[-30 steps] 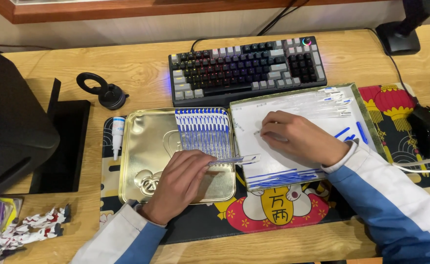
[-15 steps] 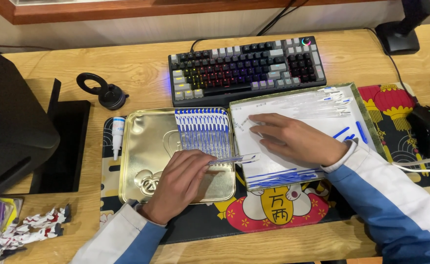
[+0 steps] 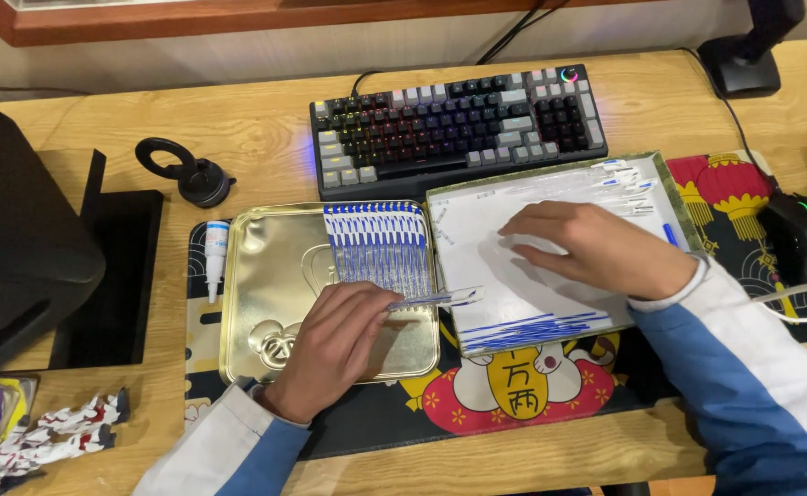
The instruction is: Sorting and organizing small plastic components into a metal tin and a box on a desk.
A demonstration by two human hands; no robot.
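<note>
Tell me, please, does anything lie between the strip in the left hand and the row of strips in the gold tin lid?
Nothing visible does. The left hand holds the blue-and-white strip just below the row of strips in the gold tin lid, with only bare lid between them.

Black-and-grey keyboard [image 3: 459, 124], dark mouse [image 3: 803, 241]; small white tube [image 3: 216, 257], black ring-handled cap [image 3: 192, 174], wooden desk [image 3: 192, 110]

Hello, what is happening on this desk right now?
A person sits at a wooden desk with two shallow trays. The left hand holds a thin blue-and-white strip over the gold metal tray, where a row of the same strips lies side by side. The right hand rests flat in the white-lined tray, which holds more loose strips. A dark keyboard sits behind both trays.
</note>
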